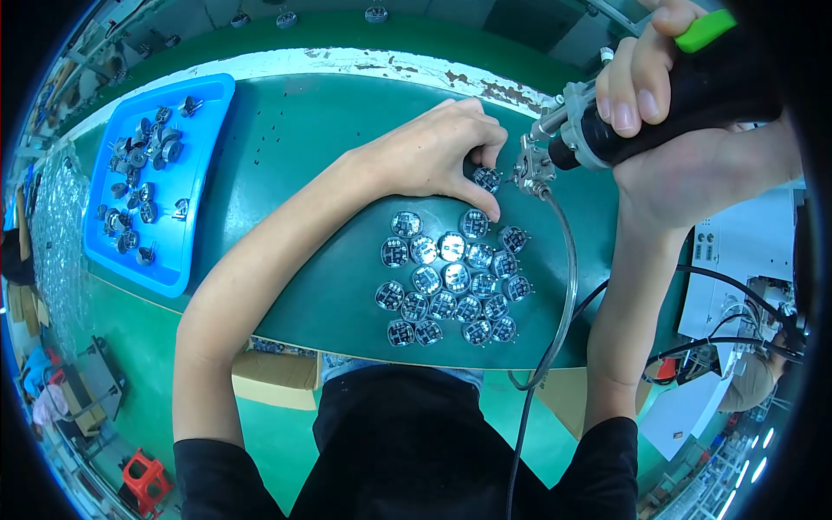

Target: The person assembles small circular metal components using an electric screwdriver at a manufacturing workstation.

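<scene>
My left hand reaches to the middle of the green table. Its thumb and fingers are closed round a small round part with a circuit board on top. My right hand grips a black hand-held power screwdriver with a green end. The tool's metal head is close to the right side of the held part; I cannot tell whether they touch. A grey hose runs from that head toward me. Several like round board-topped parts lie grouped flat on the table, just below my left hand.
At the left stands a blue tray with several loose round metal parts inside. Tiny dark pieces are scattered on the green tabletop. Black cables and a white machine are at the right, and cardboard boxes stand below the near edge.
</scene>
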Demonstrator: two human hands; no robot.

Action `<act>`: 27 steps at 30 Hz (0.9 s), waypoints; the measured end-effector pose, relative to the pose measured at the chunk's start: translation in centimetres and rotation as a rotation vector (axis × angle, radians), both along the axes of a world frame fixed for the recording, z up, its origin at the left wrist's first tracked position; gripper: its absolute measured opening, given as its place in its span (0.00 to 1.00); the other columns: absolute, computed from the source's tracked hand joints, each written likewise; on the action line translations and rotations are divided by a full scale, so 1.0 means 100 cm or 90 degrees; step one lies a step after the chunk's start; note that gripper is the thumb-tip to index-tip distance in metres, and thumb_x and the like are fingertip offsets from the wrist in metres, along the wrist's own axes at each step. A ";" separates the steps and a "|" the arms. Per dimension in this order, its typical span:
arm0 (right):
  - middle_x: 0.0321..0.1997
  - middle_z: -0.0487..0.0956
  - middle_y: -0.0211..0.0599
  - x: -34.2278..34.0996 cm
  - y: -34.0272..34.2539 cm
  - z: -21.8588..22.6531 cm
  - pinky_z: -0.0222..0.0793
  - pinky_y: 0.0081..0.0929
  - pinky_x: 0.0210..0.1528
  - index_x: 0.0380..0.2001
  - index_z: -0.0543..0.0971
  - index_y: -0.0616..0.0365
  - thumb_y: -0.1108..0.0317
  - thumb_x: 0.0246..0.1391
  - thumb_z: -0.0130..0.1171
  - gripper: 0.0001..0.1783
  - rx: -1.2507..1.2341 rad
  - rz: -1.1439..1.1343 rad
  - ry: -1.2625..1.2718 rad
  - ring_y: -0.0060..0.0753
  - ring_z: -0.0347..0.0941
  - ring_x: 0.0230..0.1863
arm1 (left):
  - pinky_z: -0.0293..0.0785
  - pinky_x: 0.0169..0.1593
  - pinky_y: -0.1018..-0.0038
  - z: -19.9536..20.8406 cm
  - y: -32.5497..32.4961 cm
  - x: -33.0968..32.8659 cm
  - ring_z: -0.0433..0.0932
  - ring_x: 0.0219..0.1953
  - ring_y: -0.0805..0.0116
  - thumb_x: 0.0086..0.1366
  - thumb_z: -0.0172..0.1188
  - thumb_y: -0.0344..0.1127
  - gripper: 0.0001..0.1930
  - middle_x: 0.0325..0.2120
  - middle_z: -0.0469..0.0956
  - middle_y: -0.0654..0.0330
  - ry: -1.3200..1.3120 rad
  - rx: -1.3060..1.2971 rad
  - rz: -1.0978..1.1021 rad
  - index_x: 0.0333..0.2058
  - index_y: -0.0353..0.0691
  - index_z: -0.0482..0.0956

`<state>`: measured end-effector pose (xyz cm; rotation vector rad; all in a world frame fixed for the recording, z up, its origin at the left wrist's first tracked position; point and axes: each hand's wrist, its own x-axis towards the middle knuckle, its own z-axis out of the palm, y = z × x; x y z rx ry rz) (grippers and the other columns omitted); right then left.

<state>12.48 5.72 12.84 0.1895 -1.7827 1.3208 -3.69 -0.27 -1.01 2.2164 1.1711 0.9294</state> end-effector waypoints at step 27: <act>0.22 0.71 0.32 0.003 0.005 -0.008 0.68 0.24 0.27 0.48 0.76 0.64 0.23 0.65 0.30 0.50 -0.031 -0.057 -0.024 0.25 0.70 0.21 | 0.67 0.47 0.64 -0.002 -0.001 0.000 0.71 0.38 0.59 0.46 0.84 0.50 0.29 0.28 0.73 0.61 0.015 -0.001 0.007 0.28 0.37 0.72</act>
